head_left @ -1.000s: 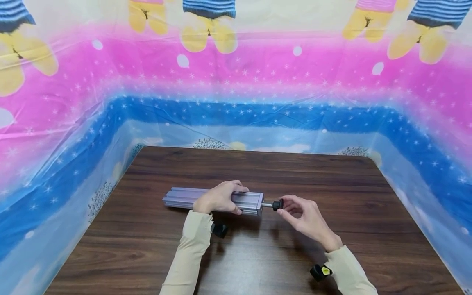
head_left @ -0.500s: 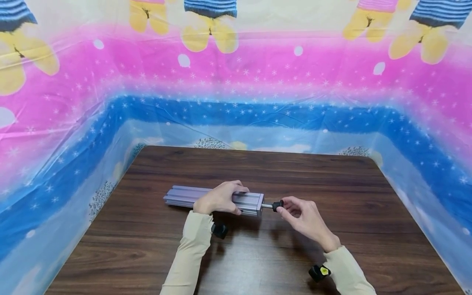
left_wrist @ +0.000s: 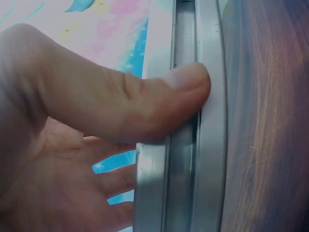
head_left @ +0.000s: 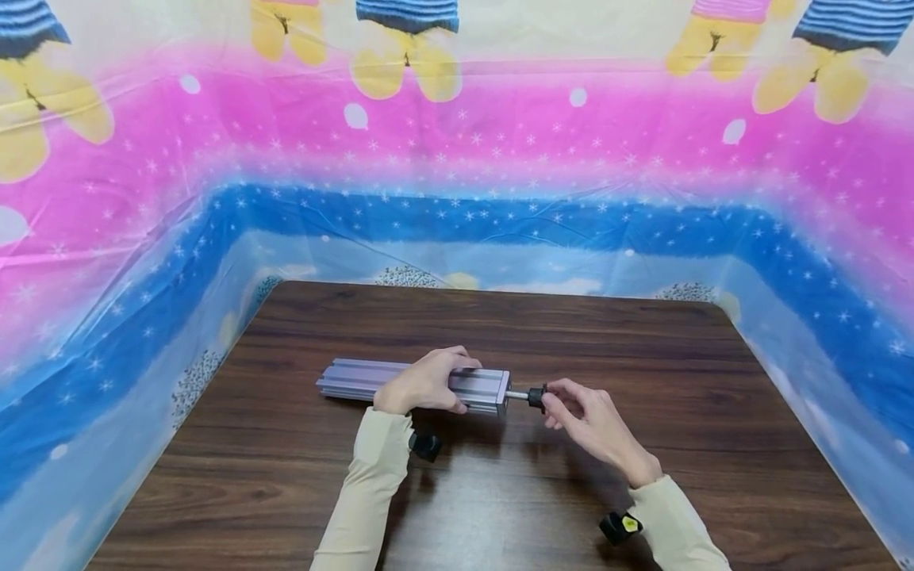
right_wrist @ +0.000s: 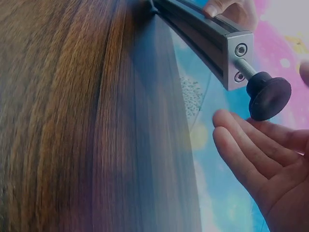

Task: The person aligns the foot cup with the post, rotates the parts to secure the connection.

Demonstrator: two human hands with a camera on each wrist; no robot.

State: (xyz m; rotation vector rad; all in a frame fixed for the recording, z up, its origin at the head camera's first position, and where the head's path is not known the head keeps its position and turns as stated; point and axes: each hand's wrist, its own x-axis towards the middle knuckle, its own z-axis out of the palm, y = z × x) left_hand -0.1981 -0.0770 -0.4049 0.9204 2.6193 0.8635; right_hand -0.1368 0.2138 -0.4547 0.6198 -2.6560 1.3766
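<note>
A length of grooved aluminium profile [head_left: 481,385] lies over the table, its end plate facing right. My left hand [head_left: 424,385] grips it, the thumb [left_wrist: 178,92] across a slot on the near side and the fingers on the far side. From the end plate [right_wrist: 239,60], which has two screws, sticks out the threaded stem of a black levelling foot [right_wrist: 270,96]. My right hand [head_left: 596,420] is at this foot. In the right wrist view its fingers [right_wrist: 246,150] stretch out below the disc, the index at its lower edge, while the thumb stands apart at the right border.
The dark wood-grain table [head_left: 286,492] extends all round the profile. A printed cloth [head_left: 457,214] in pink, blue and white hangs behind the table and along its sides. Each wrist wears a small black camera [head_left: 620,526].
My right fingers have shifted around the levelling foot, with the thumb and fingertips changing place. My left hand and the profile have stayed almost still.
</note>
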